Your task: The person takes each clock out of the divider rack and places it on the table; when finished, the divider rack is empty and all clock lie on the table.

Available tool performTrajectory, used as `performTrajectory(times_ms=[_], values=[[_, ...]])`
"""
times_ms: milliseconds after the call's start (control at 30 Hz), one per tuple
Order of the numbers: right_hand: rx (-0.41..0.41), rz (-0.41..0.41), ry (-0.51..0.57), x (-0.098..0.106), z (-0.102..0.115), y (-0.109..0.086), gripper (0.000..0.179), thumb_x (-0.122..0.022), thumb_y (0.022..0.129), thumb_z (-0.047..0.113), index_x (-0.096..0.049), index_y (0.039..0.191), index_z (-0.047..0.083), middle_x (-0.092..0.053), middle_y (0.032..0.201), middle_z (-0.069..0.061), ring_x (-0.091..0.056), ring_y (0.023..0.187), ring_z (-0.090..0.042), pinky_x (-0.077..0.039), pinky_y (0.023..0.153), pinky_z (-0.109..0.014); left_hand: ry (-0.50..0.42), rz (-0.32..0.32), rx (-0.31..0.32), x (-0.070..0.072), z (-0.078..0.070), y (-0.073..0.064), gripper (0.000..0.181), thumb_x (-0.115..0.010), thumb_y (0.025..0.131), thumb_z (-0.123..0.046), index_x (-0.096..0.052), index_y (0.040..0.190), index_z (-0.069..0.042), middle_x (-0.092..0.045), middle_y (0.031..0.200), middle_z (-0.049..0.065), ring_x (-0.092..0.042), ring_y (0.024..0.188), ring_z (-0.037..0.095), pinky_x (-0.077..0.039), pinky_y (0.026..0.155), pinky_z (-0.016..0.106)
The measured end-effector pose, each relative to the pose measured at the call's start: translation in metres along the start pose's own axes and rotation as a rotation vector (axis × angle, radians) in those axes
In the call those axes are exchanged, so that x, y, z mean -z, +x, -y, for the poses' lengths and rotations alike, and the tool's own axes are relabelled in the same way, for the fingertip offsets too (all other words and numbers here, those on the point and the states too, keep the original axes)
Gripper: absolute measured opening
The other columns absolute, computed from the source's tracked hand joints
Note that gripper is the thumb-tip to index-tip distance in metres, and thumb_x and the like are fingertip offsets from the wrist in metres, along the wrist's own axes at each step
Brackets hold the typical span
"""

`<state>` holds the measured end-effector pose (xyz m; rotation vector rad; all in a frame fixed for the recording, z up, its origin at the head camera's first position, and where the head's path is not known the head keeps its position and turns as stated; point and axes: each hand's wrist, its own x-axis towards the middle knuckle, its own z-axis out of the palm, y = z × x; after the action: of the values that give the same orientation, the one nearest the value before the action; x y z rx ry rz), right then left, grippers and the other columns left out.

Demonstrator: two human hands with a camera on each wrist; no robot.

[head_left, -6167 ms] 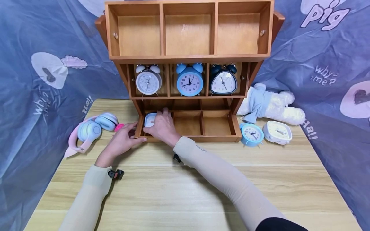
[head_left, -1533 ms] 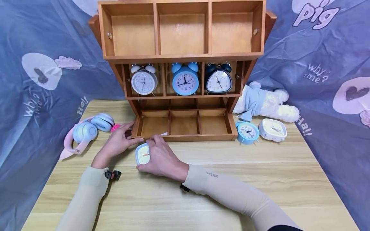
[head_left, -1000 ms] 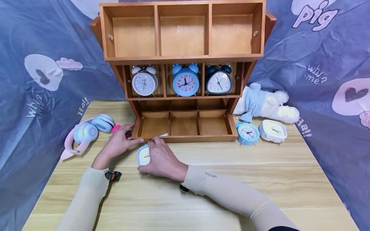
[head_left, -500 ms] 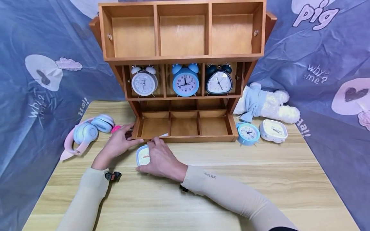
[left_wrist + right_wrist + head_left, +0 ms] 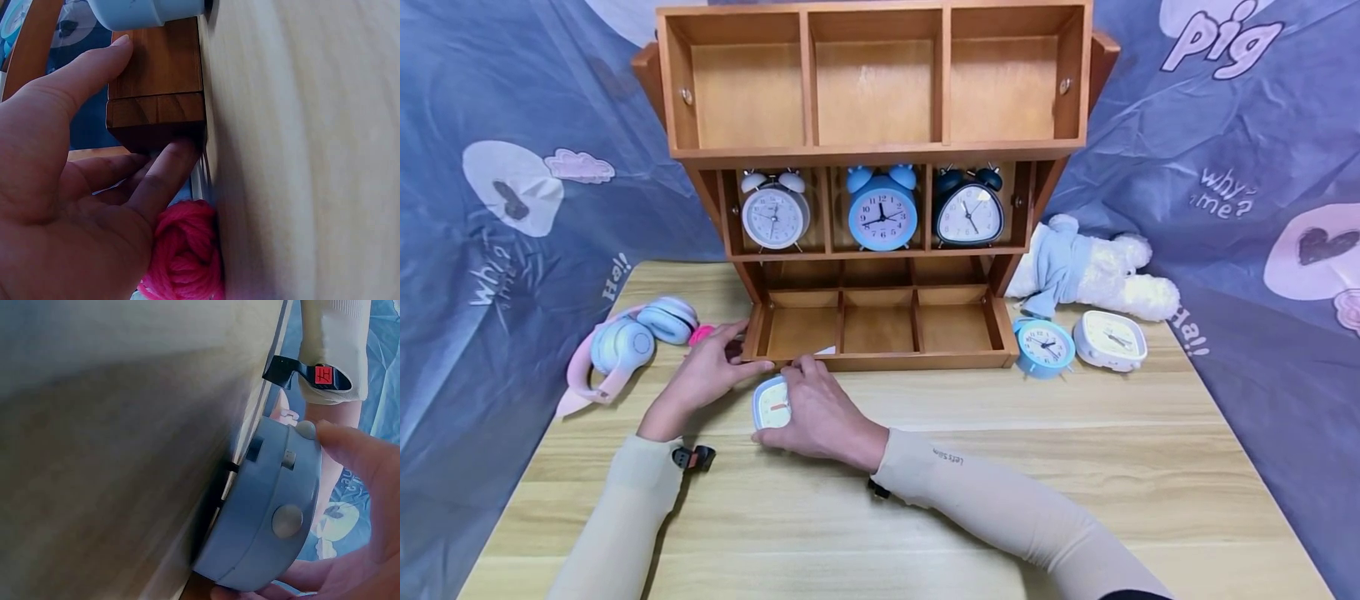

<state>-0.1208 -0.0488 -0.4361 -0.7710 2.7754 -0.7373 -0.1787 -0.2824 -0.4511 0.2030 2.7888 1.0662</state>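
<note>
From here I see a rounded blue clock (image 5: 771, 405), pale-dialled, facing up, partly covered, just in front of an upright, three-tiered brown wooden rack (image 5: 880, 153).

The right hand (image 5: 822, 414) hides the right part of the blue-rimmed clock (image 5: 771, 405). The wooden shelf (image 5: 880, 362) hides the left end of the plush toy (image 5: 1097, 267). Both sleeves (image 5: 1000, 504) are cut off at the near edge.

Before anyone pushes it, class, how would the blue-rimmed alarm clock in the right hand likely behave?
The blue-rimmed alarm clock probably feels stiff: its casing shows no dent under the right hand. Its smooth sides may be slippery. Its rounded-square outline suggests sliding more than rolling.
</note>
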Motion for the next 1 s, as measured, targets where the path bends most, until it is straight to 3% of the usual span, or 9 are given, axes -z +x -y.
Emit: performTrajectory(times_ms=[467, 1000], values=[[0.035, -0.049, 0.065, 0.01, -0.002, 0.0, 0.09, -0.09, 0.089, 0.052, -0.058, 0.158, 0.004, -0.06, 0.148, -0.007, -0.063, 0.124, -0.019, -0.057, 0.112, -0.031, 0.007, -0.008, -0.025, 0.0, 0.0, 0.002, 0.1, -0.087, 0.1, -0.043, -0.037, 0.171, 0.007, -0.051, 0.167, 0.035, -0.067, 0.141, 0.05, -0.055, 0.118, 0.063], [0.0, -0.043, 0.167, 0.056, -0.001, -0.003, 0.092, -0.089, 0.093, 0.053, -0.053, 0.165, 0.008, -0.056, 0.159, -0.007, -0.064, 0.138, -0.022, -0.057, 0.119, -0.039, -0.016, 0.008, -0.022, 0.001, 0.001, 0.001, 0.099, -0.087, 0.1, -0.039, -0.035, 0.171, 0.007, -0.053, 0.165, 0.034, -0.067, 0.141, 0.05, -0.057, 0.117, 0.063]])
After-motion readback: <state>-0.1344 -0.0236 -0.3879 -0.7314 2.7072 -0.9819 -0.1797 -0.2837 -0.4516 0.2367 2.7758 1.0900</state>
